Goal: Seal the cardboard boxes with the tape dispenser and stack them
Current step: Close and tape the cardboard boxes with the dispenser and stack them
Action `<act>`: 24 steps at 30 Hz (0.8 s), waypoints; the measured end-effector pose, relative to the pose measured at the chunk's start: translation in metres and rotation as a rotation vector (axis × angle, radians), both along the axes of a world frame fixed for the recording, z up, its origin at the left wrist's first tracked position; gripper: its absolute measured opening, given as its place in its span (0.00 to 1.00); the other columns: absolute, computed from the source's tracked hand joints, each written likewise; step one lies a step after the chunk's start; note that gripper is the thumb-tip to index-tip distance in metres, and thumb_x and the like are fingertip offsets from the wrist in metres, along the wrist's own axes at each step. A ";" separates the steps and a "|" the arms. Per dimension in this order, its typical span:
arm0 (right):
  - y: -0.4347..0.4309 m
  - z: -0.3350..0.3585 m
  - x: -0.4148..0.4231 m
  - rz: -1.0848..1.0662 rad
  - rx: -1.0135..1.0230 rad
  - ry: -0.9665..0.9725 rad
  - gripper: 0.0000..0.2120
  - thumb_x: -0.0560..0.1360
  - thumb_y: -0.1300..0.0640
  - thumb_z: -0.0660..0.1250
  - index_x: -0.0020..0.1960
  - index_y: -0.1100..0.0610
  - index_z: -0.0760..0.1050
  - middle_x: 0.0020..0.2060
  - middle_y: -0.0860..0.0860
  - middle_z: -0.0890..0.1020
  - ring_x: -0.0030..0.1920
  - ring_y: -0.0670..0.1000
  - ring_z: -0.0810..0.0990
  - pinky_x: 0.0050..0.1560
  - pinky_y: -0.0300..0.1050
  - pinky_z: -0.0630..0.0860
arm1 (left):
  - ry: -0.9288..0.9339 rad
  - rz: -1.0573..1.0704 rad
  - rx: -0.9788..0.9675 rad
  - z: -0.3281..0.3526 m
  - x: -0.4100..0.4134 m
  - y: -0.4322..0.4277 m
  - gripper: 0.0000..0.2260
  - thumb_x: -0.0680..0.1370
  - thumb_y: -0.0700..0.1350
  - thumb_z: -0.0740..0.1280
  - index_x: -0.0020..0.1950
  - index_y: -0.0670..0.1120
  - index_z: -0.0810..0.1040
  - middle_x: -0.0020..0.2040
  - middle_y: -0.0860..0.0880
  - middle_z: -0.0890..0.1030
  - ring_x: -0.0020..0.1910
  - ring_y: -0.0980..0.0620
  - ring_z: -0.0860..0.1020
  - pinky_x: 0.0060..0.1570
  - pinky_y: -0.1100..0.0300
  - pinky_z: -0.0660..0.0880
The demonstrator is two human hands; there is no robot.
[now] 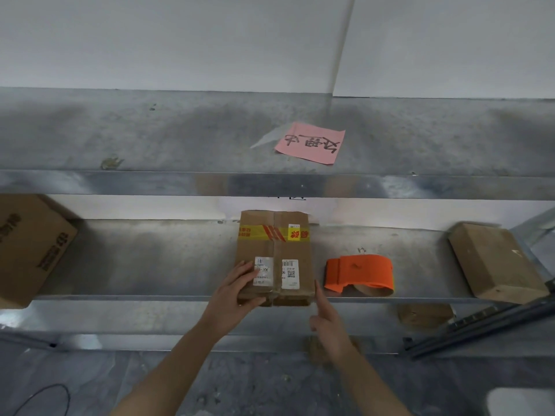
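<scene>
A storeroom or parcel depot: bare metal shelves [150,259] against a white wall [180,40] carry labelled cardboard boxes [274,253] and a tape dispenser [360,270].

light: dim, flat, grey | brightest: wall strip [135,207] behind lower shelf [150,265] (pale glow) | glare: faint on upper shelf lip [270,185] | shadows: soft | focus: slightly blurred | edges: shelves bow
</scene>
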State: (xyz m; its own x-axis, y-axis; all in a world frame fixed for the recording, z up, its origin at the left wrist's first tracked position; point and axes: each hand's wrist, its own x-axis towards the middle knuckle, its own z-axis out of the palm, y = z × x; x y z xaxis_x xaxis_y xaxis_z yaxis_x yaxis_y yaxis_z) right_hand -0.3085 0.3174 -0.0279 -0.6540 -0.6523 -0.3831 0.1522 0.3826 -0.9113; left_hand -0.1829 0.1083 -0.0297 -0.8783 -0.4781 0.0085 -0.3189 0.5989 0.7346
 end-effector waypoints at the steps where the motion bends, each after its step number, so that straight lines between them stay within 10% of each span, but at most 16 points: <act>1: 0.004 0.003 -0.007 0.068 0.075 0.112 0.42 0.72 0.71 0.59 0.72 0.32 0.55 0.73 0.41 0.66 0.65 0.46 0.71 0.58 0.42 0.74 | -0.005 -0.030 0.036 0.002 0.003 -0.006 0.37 0.67 0.73 0.63 0.70 0.55 0.70 0.70 0.67 0.60 0.73 0.69 0.53 0.71 0.67 0.55; 5: 0.002 0.017 -0.032 0.263 0.134 0.558 0.35 0.77 0.55 0.68 0.75 0.34 0.53 0.76 0.35 0.52 0.74 0.36 0.54 0.71 0.34 0.56 | -0.028 -0.135 -0.051 0.002 0.003 -0.026 0.37 0.67 0.76 0.56 0.70 0.56 0.71 0.71 0.64 0.65 0.74 0.66 0.53 0.73 0.62 0.56; 8: -0.014 0.018 -0.040 0.333 0.124 0.734 0.23 0.75 0.49 0.71 0.68 0.39 0.71 0.73 0.36 0.57 0.72 0.36 0.57 0.70 0.29 0.54 | 0.021 -0.105 -0.076 -0.004 0.000 -0.025 0.25 0.72 0.65 0.65 0.66 0.57 0.74 0.68 0.62 0.69 0.73 0.64 0.56 0.73 0.60 0.59; 13: -0.020 -0.004 -0.032 0.231 0.104 0.701 0.18 0.74 0.62 0.72 0.59 0.45 0.80 0.71 0.35 0.61 0.64 0.39 0.73 0.65 0.35 0.71 | 0.067 -0.088 -0.117 -0.013 0.001 -0.021 0.29 0.73 0.72 0.51 0.65 0.58 0.74 0.68 0.62 0.70 0.73 0.69 0.54 0.69 0.66 0.60; 17: -0.016 -0.002 -0.025 0.192 0.064 0.579 0.24 0.72 0.60 0.74 0.62 0.39 0.76 0.74 0.33 0.58 0.69 0.38 0.69 0.66 0.39 0.72 | 0.081 -0.064 0.007 -0.011 0.010 -0.027 0.25 0.75 0.56 0.67 0.72 0.60 0.65 0.74 0.63 0.60 0.74 0.67 0.51 0.71 0.67 0.57; 24: -0.020 0.002 -0.016 0.052 0.073 0.427 0.32 0.74 0.56 0.72 0.63 0.23 0.65 0.70 0.34 0.66 0.65 0.37 0.72 0.65 0.40 0.74 | 0.140 0.035 0.274 -0.019 0.025 -0.025 0.29 0.77 0.41 0.66 0.72 0.65 0.62 0.73 0.70 0.59 0.67 0.63 0.70 0.66 0.63 0.68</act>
State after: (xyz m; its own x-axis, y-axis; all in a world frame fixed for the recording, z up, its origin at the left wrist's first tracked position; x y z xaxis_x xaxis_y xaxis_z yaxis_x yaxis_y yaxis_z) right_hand -0.3243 0.2973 -0.0254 -0.7308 -0.6697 -0.1319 -0.2533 0.4455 -0.8587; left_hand -0.1582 0.0828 -0.0486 -0.8604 -0.5096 -0.0050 -0.2200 0.3625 0.9057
